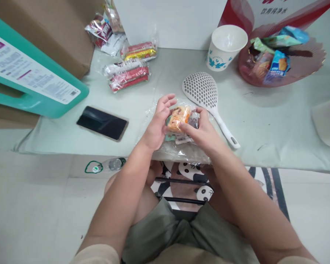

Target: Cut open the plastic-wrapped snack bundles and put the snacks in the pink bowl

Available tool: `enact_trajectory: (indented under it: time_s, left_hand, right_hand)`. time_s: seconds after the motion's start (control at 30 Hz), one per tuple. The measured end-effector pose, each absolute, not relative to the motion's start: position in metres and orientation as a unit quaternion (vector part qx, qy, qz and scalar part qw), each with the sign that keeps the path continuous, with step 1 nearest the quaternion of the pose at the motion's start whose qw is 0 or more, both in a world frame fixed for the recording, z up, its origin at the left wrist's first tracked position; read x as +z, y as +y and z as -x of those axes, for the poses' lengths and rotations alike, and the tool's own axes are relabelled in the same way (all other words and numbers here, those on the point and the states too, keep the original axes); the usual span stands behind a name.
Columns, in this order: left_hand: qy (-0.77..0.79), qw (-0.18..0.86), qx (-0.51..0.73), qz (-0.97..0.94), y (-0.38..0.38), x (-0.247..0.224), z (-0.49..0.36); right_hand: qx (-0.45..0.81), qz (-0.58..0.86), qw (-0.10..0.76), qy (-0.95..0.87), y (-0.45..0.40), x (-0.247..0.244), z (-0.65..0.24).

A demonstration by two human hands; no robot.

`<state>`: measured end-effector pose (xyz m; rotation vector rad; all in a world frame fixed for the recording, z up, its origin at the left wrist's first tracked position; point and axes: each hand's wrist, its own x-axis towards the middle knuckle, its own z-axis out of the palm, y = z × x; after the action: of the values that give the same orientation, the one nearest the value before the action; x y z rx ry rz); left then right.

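Observation:
Between my hands, near the table's front edge, is a clear-wrapped snack (pixel 178 118), orange and cream in colour. My left hand (pixel 158 126) holds its left side, with the upper fingers curved and raised off it. On the other side, my right hand (pixel 205 132) is closed on it, thumb pressed across the front. A dark packet and pale green and white wrappers show just beside and under the snack. Beneath them lies a crinkled clear plastic bag (pixel 185 154). The fingertips behind the snack are partly hidden.
A white slotted skimmer (pixel 202 90) lies right of my hands, a phone (pixel 102 123) left. Behind are wrapped snack bars (pixel 129 75), a paper cup (pixel 225 47) and a pink bowl (pixel 299 69) of snacks. A large green jug (pixel 44 82) stands left, a white container (pixel 328 123) right.

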<state>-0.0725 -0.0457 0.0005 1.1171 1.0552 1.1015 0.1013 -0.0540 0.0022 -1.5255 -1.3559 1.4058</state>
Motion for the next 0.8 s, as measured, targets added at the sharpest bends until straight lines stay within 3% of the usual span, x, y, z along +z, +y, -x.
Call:
enact_trajectory:
  time_s: [0.23, 0.53, 0.8]
  left_hand:
    - [0.447, 0.606, 0.459, -0.471, -0.051, 0.016, 0.066]
    - [0.55, 0.504, 0.431, -0.508, -0.041, -0.01, 0.081]
    - [0.604, 0.442, 0.363, -0.555, -0.043, 0.0, 0.072]
  right_hand:
    - [0.589, 0.584, 0.366, -0.422, -0.051, -0.002, -0.103]
    - [0.634, 0.565, 0.431, -0.304, -0.048, 0.002, -0.105]
    - [0.65, 0.446, 0.557, -0.262, -0.042, 0.006, -0.13]
